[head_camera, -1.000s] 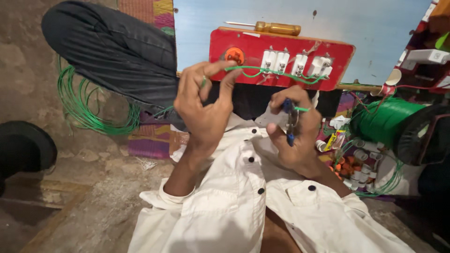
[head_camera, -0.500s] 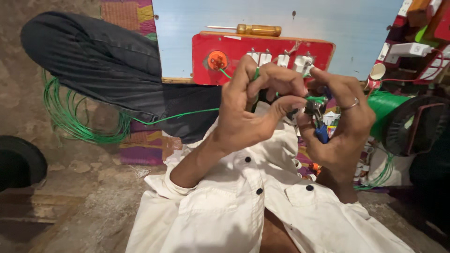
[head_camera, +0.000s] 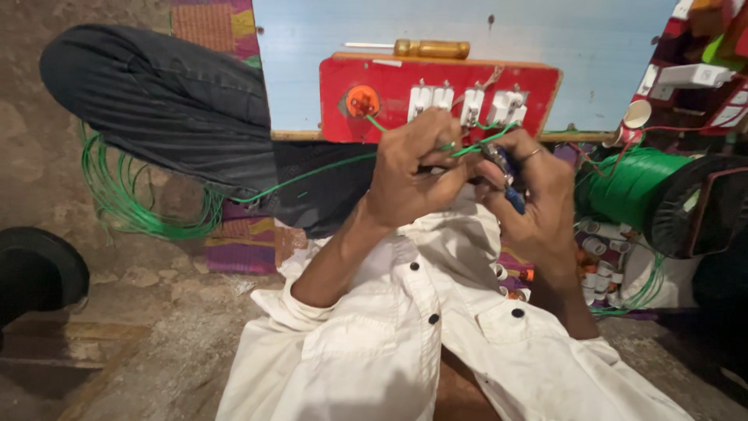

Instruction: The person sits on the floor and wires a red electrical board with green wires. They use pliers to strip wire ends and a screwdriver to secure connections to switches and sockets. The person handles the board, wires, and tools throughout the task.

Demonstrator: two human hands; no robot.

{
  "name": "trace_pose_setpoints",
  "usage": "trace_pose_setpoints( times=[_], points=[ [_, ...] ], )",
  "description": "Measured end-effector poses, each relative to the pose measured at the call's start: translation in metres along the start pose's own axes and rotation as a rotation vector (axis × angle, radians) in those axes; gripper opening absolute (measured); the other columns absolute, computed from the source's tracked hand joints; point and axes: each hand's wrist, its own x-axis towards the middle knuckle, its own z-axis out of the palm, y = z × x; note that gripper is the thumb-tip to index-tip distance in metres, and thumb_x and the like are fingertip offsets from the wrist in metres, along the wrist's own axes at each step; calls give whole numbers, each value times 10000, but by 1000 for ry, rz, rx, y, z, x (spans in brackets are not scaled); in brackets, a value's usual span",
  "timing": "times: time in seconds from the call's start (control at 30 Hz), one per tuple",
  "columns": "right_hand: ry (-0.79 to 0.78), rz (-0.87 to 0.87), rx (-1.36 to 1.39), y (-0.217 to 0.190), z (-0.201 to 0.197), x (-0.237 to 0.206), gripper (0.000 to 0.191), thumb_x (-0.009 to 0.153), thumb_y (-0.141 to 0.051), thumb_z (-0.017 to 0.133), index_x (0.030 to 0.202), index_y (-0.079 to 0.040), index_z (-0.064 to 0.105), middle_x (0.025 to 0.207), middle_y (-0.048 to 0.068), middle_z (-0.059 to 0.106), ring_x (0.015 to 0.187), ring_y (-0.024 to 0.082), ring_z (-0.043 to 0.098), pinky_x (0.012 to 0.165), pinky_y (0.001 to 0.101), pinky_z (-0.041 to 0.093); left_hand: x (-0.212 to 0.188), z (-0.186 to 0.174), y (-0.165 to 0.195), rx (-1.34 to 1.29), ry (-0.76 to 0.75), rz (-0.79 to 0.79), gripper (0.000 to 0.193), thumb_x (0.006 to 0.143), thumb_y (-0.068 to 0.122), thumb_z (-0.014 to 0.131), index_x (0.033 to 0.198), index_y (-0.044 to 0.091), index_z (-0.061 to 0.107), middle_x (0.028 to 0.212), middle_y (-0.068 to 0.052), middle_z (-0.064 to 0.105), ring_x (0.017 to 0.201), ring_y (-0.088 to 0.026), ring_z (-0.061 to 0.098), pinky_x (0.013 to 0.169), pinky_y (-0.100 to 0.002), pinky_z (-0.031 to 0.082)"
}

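Note:
My left hand (head_camera: 413, 175) pinches a thin green wire (head_camera: 312, 176) just in front of a red board (head_camera: 444, 97) fitted with white switches and an orange round holder. My right hand (head_camera: 534, 199) grips a blue-handled plier-like tool (head_camera: 506, 183) whose jaws meet the wire where my two hands touch. The wire runs left across my dark trouser leg (head_camera: 164, 109) toward a loose green coil (head_camera: 132, 199). The tool's jaws are mostly hidden by my fingers.
A yellow-handled screwdriver (head_camera: 425, 48) lies on the pale blue panel (head_camera: 545, 35) behind the red board. A green wire spool (head_camera: 631, 187) stands at the right beside small white parts and boxes. A black round object (head_camera: 35, 269) sits at the left on the rough floor.
My hands rose and came together in front of the red board. The view shifted so the board sits lower and more centred, and the tool closed in on the wire.

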Motion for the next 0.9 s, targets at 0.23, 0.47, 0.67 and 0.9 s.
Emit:
trace_pose_setpoints(
  times=[0.23,0.47,0.67,0.9],
  points=[
    [226,273,940,27,19,-22,211,973,-59,570,1178,-8,564,938,46,556,790,106,501,765,248,423,-6,11,-11,-71,161,-104,527,811,26,895,725,86,379,609,64,330,556,-11,299,490,-221,220],
    [359,-329,234,24,-1,42,549,1127,-10,713,1586,-85,422,1518,77,507,1438,185,472,1255,286,335,-1,11,16,-90,206,-84,403,972,354,645,914,49,388,774,4,382,672,-58,378,573,-246,347],
    [-7,-432,128,-18,-7,64,313,939,-99,805,1210,-33,663,1250,143,680,1223,288,632,1068,371,499,2,6,18,-125,287,-300,286,1117,235,362,985,4,466,823,-79,470,732,-153,499,686,-314,489],
    [367,-396,231,-27,57,36,119,984,-35,782,1075,-21,706,1171,151,677,1076,262,652,940,320,549,1,-1,41,198,284,-78,177,1145,133,483,1074,8,586,1041,-133,590,894,-224,620,807,-308,521]
  ],
)
